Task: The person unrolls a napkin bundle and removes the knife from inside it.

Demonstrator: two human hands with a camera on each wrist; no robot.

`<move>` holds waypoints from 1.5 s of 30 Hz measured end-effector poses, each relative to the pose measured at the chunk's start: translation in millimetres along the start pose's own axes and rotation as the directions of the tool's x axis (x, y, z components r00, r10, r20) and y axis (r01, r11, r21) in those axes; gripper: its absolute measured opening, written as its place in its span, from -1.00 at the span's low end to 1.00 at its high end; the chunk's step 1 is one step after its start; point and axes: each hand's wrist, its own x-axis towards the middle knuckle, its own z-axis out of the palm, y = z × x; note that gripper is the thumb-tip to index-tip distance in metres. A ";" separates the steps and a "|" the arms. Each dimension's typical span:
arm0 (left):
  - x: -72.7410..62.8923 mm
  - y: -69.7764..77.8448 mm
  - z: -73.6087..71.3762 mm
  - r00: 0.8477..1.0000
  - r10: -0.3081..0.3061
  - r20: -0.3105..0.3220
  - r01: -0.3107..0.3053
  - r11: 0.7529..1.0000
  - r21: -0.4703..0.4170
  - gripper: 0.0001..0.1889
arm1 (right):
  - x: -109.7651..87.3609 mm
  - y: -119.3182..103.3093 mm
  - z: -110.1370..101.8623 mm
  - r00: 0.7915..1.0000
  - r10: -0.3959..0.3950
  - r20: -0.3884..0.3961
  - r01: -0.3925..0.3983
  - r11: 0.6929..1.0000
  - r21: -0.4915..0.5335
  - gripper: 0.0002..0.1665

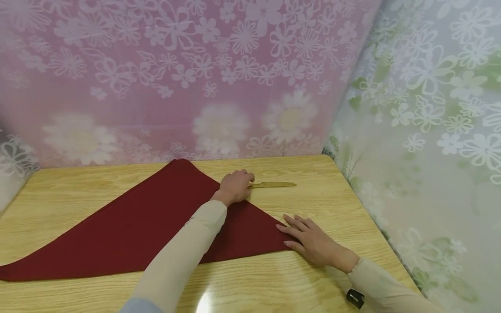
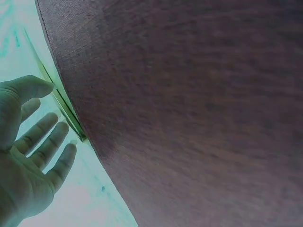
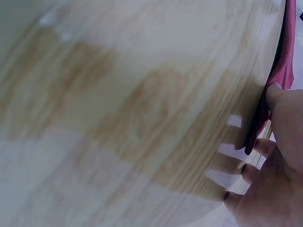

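A dark red cloth [image 1: 156, 217], folded into a large triangle, lies on the wooden table with its peak toward the back. My left hand [image 1: 236, 187] is over the cloth's right slope, at the near end of a gold knife [image 1: 274, 184]. In the left wrist view its fingers [image 2: 45, 151] are loosely extended and spread, with the thumb right by the knife [image 2: 66, 109]. At the cloth's right corner rests my right hand [image 1: 313, 241], fingers spread and fairly straight. The right wrist view has the thumb at the edge of the cloth [image 3: 284, 61].
The light wooden table [image 1: 274, 282] has rounded corners. Behind it hangs a pink flowered curtain [image 1: 219, 87], and a pale flowered one [image 1: 430, 130] runs along the right side. A small black device [image 1: 355, 298] is at my right wrist.
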 end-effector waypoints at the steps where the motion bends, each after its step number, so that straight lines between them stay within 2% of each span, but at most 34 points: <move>1: -2.4 -1.4 -0.7 1.000 -0.001 -0.004 0.001 1.000 0.003 -0.64 | 0.5 0.0 -0.2 1.000 -0.002 0.000 0.002 1.000 -0.006 -0.44; 5: -13.3 -6.0 -4.6 0.999 -0.005 -0.040 0.006 1.000 0.018 -0.64 | 0.3 1.0 -3.5 1.000 0.007 0.012 -0.007 1.000 -0.006 -0.44; 10: -29.8 -15.2 -16.8 0.997 0.000 -0.078 0.004 0.999 0.042 -0.64 | -0.7 2.7 -14.6 0.999 0.004 0.042 -0.006 1.000 0.028 -0.45; 16: -56.7 -40.7 -28.4 0.988 -0.018 -0.151 0.028 0.998 0.064 -0.66 | 0.2 6.3 -22.3 0.998 0.017 0.063 -0.018 1.000 0.020 -0.43; 21: -89.1 -68.7 -38.9 0.975 -0.033 -0.220 0.052 0.995 0.082 -0.65 | 4.6 11.8 -27.0 0.995 0.061 0.079 -0.061 0.998 0.002 -0.41; 27: -133.2 -108.1 -49.9 0.955 -0.083 -0.284 0.107 0.992 0.070 -0.65 | 14.0 21.4 -39.4 0.995 0.100 -0.015 -0.101 0.994 -0.036 -0.37; 31: -163.5 -130.8 -55.8 0.937 -0.127 -0.326 0.160 0.984 0.077 -0.65 | 21.8 28.1 -45.8 0.990 0.042 -0.134 -0.062 0.987 -0.146 -0.35; 35: -191.9 -142.2 -62.4 0.916 -0.138 -0.378 0.182 0.980 0.084 -0.63 | 31.5 31.1 -48.6 0.972 -0.014 -0.233 -0.035 0.979 -0.203 -0.38; 39: -221.4 -150.6 -65.7 0.894 -0.163 -0.418 0.215 0.973 0.081 -0.61 | 42.1 29.5 -48.6 0.967 0.019 -0.256 -0.071 0.978 -0.194 -0.41; 45: -262.5 -165.2 -63.1 0.887 -0.221 -0.406 0.289 0.951 0.113 -0.52 | 55.9 21.9 -48.4 0.956 0.076 -0.284 -0.126 0.979 -0.161 -0.43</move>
